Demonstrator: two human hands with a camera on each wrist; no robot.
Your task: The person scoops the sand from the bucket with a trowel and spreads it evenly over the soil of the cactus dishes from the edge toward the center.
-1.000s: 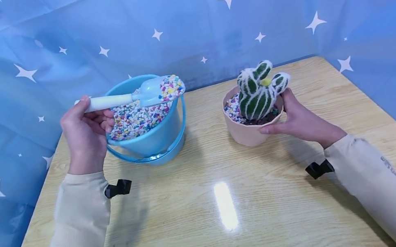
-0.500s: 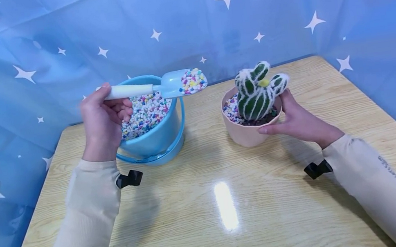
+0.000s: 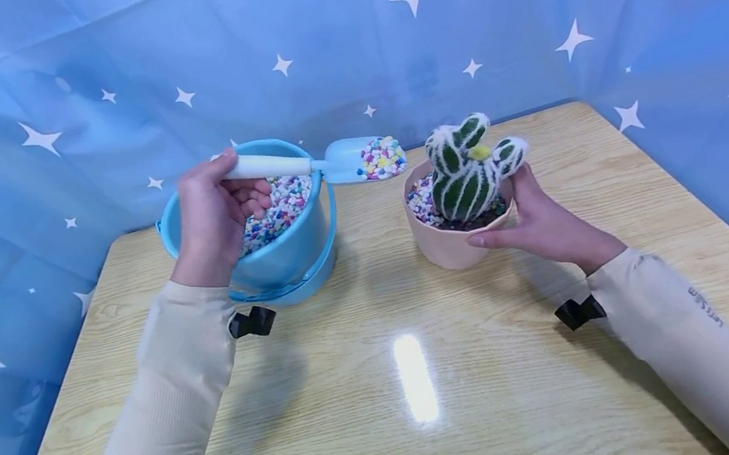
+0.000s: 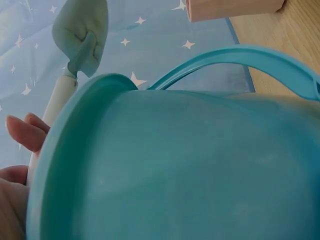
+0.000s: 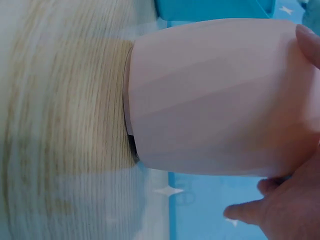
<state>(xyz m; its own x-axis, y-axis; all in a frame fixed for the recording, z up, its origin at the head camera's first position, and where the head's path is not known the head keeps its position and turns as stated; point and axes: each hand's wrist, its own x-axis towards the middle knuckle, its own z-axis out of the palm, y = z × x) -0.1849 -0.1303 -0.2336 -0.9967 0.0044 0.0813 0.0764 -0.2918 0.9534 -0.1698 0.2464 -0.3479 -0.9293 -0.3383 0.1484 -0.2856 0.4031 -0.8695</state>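
Observation:
My left hand grips the white handle of a small light-blue shovel, its blade loaded with colourful pebbles. The blade hangs in the air between the bucket and the pot, its tip close to the pot's left rim. Below the left hand stands a blue bucket filled with the same pebbles. My right hand holds the right rim of a pink flowerpot, thumb on the near side. A fuzzy green-and-white cactus stands in it, with pebbles on the left and dark soil at the front right.
The bucket's handle hangs down on the side facing the pot. Both containers stand on a wood-grain table, near its back edge. Behind it hangs a blue curtain with white stars. A black strap sits at each wrist.
My left hand has moved right, carrying the loaded shovel from over the bucket toward the flowerpot. The right hand keeps its hold on the pot.

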